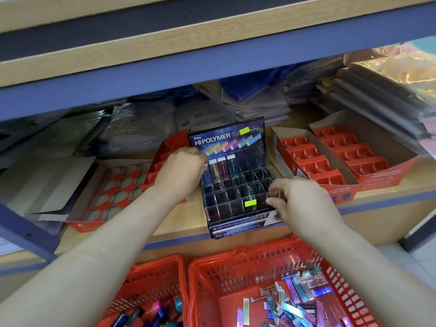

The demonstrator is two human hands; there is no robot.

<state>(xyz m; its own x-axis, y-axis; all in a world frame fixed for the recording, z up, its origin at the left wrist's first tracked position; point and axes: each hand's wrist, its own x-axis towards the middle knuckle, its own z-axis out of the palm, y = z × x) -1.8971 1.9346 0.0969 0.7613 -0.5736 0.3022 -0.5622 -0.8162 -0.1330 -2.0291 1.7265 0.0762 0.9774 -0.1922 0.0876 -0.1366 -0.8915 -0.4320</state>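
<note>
Two baskets (259,263), four erasers (223,172), one display (226,138)

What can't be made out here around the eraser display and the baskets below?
- Head view: the left hand covers its own fingertips, so whether it holds an eraser is unclear.
- Head view: a yellow sticker covers part of the header print of the eraser display.
- Head view: the left basket is cut off by the bottom edge.
- Head view: the wrapped packs behind are blurred and shadowed by the upper shelf.
</note>
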